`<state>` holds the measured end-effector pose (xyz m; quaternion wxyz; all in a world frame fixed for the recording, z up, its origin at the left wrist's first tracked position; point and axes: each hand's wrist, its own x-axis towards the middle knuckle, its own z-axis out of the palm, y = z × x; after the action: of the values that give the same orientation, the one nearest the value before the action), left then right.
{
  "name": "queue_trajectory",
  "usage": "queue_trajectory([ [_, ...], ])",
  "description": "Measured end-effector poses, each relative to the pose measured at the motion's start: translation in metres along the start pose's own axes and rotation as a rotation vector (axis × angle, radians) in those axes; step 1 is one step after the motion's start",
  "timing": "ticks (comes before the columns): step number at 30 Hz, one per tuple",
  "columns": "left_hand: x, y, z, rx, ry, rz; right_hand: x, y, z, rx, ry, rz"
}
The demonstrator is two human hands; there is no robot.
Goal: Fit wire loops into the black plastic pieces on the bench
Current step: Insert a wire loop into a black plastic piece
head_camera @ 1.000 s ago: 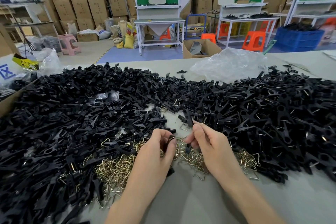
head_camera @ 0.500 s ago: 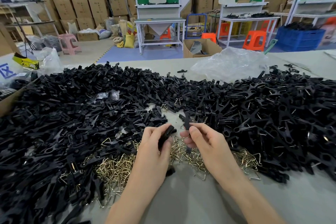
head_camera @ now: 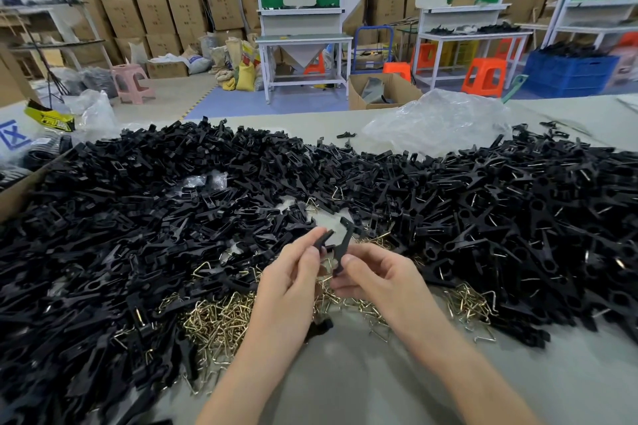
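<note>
**Left grip** [head_camera: 293,274]: your thumb and fingertips pinch a short black piece [head_camera: 322,240] by its lower end, with its tip pointing up and to the right.

**Right grip** [head_camera: 376,274]: your thumb and curled fingers pinch a longer black piece [head_camera: 343,245], held near upright with its hooked end on top.

**Between the grips:** the two pieces nearly touch above your thumbs. Whether a wire loop already sits between them is too small to tell.

**Step in hand, as I judge it:** mating the pair before the wire goes on. Line up the ends squarely. Hold low on each piece so the joint is in plain sight. Press the pieces together without twisting.

**Wire loops** [head_camera: 221,317]: a brass-coloured heap on the counter [head_camera: 362,390], just below both grips.

**Loose black pieces** [head_camera: 138,217]: a large pile to the left and behind.

**Pieces with wire showing** [head_camera: 518,217]: a pile to the right.
</note>
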<state>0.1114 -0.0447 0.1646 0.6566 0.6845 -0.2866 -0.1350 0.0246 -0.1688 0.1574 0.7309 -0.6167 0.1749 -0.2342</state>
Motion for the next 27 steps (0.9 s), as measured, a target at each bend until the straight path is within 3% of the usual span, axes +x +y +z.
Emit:
queue_trajectory([
  [11,-0.0001,0.0019,0.0060,-0.306,0.014,-0.084,-0.0018,0.0018,0.0021,-0.035,-0.032,-0.031],
  [21,-0.0002,-0.0003,0.0063,-0.324,-0.027,-0.029,-0.0018,0.0010,0.0024,-0.035,-0.023,-0.044],
  [27,-0.0028,0.0028,0.0069,-0.179,-0.019,0.034,-0.0020,-0.0001,0.0013,-0.033,-0.007,-0.074],
])
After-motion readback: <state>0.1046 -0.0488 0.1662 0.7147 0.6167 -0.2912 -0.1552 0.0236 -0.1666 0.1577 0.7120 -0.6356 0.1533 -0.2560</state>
